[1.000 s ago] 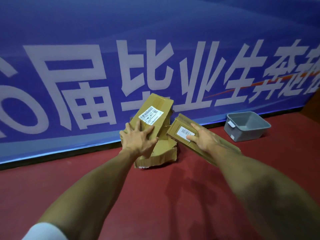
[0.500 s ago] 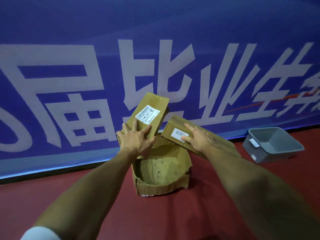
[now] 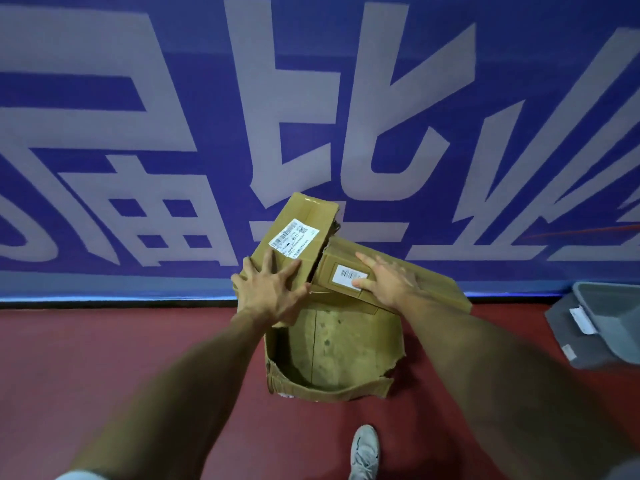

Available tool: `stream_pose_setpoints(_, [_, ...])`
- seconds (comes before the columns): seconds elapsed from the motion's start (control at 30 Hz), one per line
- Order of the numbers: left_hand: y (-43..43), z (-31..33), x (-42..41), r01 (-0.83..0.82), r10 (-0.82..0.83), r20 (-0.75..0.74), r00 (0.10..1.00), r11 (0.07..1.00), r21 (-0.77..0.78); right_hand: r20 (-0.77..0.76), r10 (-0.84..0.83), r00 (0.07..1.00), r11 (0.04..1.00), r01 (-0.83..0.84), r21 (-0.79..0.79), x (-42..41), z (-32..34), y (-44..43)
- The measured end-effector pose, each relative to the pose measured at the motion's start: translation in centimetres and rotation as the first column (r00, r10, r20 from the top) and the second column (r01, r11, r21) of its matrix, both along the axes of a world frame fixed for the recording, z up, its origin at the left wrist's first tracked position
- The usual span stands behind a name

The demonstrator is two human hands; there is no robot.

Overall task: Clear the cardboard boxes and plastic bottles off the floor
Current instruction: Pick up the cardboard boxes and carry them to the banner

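Leaning in closer now; torn open brown cardboard box on red floor looks bigger; left hand and right hand, fingers splayed flat, press two flattened labelled cartons above it; blue lettered banner behind, grey plastic bin right.

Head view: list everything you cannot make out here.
All in the head view:
Grey bin: cut off by the right edge.
Label on the left box: print too small to read.
Open box: far end hidden by the left hand, right hand and right box.
Shoe: cut off by the bottom edge.
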State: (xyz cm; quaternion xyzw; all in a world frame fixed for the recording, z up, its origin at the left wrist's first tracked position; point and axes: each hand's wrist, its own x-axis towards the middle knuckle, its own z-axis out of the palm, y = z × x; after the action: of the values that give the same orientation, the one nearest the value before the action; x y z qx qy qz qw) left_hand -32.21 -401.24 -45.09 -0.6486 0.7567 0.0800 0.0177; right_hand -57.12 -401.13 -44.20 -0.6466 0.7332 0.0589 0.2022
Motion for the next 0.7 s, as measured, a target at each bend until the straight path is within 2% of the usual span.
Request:
stream_pose_setpoints(0.13, [-2.6, -7.5, -1.3, -0.128, 0.131, -0.04, 0.991, 0.988, 0.088, 0.002, 0.079, 0.997, 0.996, -0.079, 0.033, -0.7, -7.1, -5.8])
stream_pose_setpoints(0.27, [-3.6, -16.8, -1.9, -0.2, 0.208, -0.046, 0.977, 0.97, 0.137, 0.003, 0.135, 0.991, 0.987, -0.135, 0.091, -0.2, -16.9, -8.2])
stream_pose_setpoints(0.43, [-4.9, -29.5, -1.1, -0.221, 0.246, -0.109, 0.963, 0.953, 0.206, 0.013, 0.167, 0.986, 0.978, -0.167, 0.123, 0.3, -29.7, -10.0])
stream_pose_setpoints(0.7, [-6.1, -48.0, -1.8, -0.246, 0.276, -0.086, 0.957, 0.934, 0.259, 0.024, 0.215, 0.976, 0.97, -0.216, 0.112, 0.1, -49.1, -11.9])
